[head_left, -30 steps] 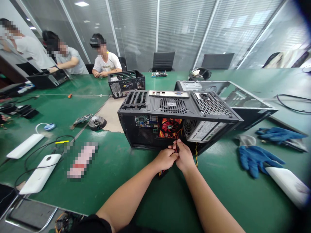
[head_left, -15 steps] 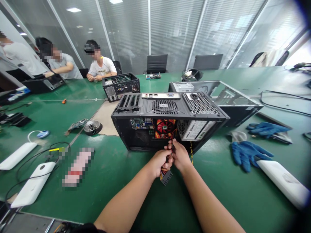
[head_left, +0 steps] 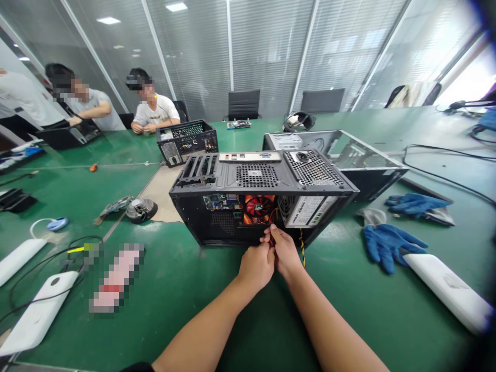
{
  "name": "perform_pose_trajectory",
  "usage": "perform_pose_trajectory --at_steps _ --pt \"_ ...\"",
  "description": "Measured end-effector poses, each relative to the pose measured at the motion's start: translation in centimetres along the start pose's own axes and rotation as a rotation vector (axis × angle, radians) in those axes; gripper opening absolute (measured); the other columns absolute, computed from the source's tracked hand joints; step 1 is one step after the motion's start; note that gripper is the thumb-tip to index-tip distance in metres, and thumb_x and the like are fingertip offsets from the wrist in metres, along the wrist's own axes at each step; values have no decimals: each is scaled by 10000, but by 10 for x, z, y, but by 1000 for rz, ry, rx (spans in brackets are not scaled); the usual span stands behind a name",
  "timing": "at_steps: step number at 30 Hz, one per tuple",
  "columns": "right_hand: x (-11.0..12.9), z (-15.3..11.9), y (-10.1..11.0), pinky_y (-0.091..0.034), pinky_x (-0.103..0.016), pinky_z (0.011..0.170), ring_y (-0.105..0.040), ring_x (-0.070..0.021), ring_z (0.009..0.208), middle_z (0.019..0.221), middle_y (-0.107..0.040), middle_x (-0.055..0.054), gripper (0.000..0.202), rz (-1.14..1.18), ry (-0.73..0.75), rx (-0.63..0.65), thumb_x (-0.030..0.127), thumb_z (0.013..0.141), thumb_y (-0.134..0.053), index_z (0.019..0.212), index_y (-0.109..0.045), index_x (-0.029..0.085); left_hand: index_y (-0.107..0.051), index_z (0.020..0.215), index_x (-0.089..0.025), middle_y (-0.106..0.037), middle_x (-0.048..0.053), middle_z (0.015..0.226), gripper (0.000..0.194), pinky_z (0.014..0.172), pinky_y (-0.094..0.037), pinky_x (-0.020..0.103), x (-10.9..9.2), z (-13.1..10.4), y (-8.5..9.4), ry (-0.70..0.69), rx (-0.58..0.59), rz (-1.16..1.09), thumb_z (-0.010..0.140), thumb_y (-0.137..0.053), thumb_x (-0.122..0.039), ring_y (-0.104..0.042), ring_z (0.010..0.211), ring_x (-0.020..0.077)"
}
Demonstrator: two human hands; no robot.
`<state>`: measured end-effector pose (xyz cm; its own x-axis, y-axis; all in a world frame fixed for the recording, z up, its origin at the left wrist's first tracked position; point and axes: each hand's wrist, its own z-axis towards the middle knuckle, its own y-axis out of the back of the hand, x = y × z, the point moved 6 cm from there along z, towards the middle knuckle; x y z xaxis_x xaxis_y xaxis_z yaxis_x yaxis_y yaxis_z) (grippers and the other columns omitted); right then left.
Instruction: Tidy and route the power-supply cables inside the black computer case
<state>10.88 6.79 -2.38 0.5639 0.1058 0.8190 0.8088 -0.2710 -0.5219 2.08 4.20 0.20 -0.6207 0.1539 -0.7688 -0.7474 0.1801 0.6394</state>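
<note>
Red wires (head_left: 275, 214) came out through the open side of a dark computer case (head_left: 186, 217), and I had them between my two hands, just in front of it. My right hand (head_left: 287, 252) pinched them narrowly, thumb uppermost; my left hand (head_left: 256, 266) was curled nearly into a fist right against it, though I could not tell exactly what its fingers gripped. The case stood on the green tabletop (head_left: 341, 320), in from the near edge, rear panel upward. Inside it I saw a red fan (head_left: 258, 208), with a green circuit board (head_left: 217, 202) to its left and a labelled power supply (head_left: 310, 211) to its right. A yellow-and-black cable (head_left: 303, 249) hung below the power supply, beside my right hand.

Behind the case, toward the right, lay a larger open chassis (head_left: 368, 181), partly hidden by it; behind to the left stood a smaller black case (head_left: 194, 144), next to a brown sheet (head_left: 160, 188). Farther right lay a blue glove (head_left: 391, 243), with a white device (head_left: 445, 289) just beside its fingers. Left along the near edge were a pink object (head_left: 118, 276), too blurred to make out, and a white power bank (head_left: 39, 315). At the far edge sat a co-worker (head_left: 157, 111) in a white shirt.
</note>
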Motion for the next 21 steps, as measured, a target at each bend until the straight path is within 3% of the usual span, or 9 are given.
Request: perform_pose_trajectory --at_steps 2,4,8,10,11,13,16,18,21 --pt "-1 1 2 -466 -257 528 -590 -152 540 496 -535 25 308 2 -11 -8 480 660 -689 652 -602 185 -569 779 -186 -608 76 715 189 633 -399 278 2 1 -2 45 19 -72 838 -446 -316 -582 689 191" --pt "-3 2 2 -472 -265 528 -601 -159 547 493 -529 27 310 19 -28 4 483 664 -686 649 -593 188 -518 682 -186 -547 30 578 232 526 -368 243 6 3 -8 125 111 -287 833 -449 -349 -524 541 143" --pt "-4 3 -3 -492 -274 522 -637 -181 610 529 -541 17 314 98 -59 56 490 685 -669 684 -583 189 -349 522 -192 -281 -65 356 430 358 -174 193 13 1 -25 390 434 -902 839 -362 -482 -222 294 49" --pt "-3 3 -4 -497 -263 511 -646 -183 634 536 -535 19 312 121 -65 58 487 689 -670 703 -579 189 -326 493 -195 -235 -67 327 484 338 -125 191 13 -5 -32 524 647 -1069 837 -305 -535 -181 274 43" --pt "-2 2 -5 -495 -252 499 -648 -182 639 534 -528 21 311 125 -71 55 484 685 -675 707 -577 189 -343 502 -188 -252 -65 331 474 334 -116 187 13 -5 -32 563 684 -1128 835 -320 -524 -181 270 38" --pt "-1 1 -5 -471 -223 442 -647 -174 635 535 -522 23 309 132 -96 54 476 676 -687 710 -572 191 -442 601 -158 -400 -47 395 376 329 -124 171 14 -3 -29 568 657 -1208 826 -404 -456 -209 274 25" --pt "-1 -1 -5 -372 -179 326 -634 -156 601 561 -546 14 297 142 -148 82 469 684 -682 734 -575 196 -518 822 -137 -601 8 581 226 323 -184 151 15 2 -24 496 522 -1193 792 -522 -361 -318 303 26" --pt "-1 -1 -4 -322 -169 292 -616 -144 564 579 -573 5 289 127 -157 101 476 702 -661 738 -574 202 -535 845 -120 -631 38 625 265 331 -268 155 14 3 -24 463 496 -1131 772 -559 -373 -428 352 53" --pt "0 0 -2 -381 -191 339 -590 -135 524 582 -599 -4 287 81 -110 100 484 729 -628 708 -567 204 -569 796 -104 -607 30 613 327 409 -401 190 12 3 -24 418 465 -1052 734 -596 -423 -530 441 89"
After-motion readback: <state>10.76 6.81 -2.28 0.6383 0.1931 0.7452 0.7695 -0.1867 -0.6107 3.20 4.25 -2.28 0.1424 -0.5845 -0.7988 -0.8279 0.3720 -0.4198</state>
